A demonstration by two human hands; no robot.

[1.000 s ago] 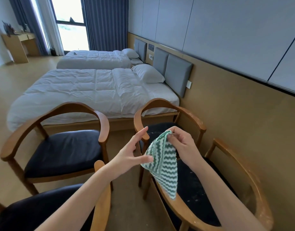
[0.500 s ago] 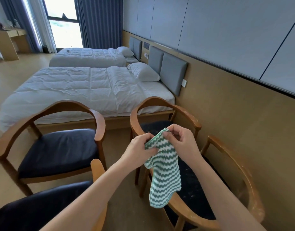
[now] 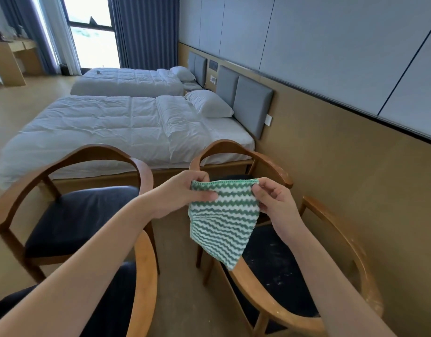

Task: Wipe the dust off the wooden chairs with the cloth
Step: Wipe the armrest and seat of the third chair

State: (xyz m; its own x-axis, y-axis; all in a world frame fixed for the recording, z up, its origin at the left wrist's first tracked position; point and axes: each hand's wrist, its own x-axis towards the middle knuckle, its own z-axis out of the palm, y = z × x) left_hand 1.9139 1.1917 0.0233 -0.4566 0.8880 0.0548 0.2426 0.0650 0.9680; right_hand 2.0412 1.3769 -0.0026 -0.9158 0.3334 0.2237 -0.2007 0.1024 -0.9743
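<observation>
A green-and-white zigzag cloth [image 3: 221, 220] hangs spread out in the air between my hands. My left hand [image 3: 183, 193] pinches its top left corner and my right hand [image 3: 275, 203] pinches its top right corner. Below the cloth stands a wooden armchair [image 3: 341, 229] with a dark seat speckled with dust and pale marks on its curved rail. A second wooden chair [image 3: 236, 148] stands just behind it, partly hidden by the cloth. A third [image 3: 71, 164] is at the left, and a fourth [image 3: 146, 268] sits under my left forearm.
Two white beds [image 3: 107, 132] lie beyond the chairs, along a wood-panelled wall [image 3: 355, 171] close on the right. A strip of bare floor [image 3: 183, 300] runs between the left and right chairs. A desk [image 3: 10, 59] and curtained window are at the far end.
My left hand closed on the cloth's edge, then the two hands drew apart, stretching the bunched cloth out flat. The view shifted slightly.
</observation>
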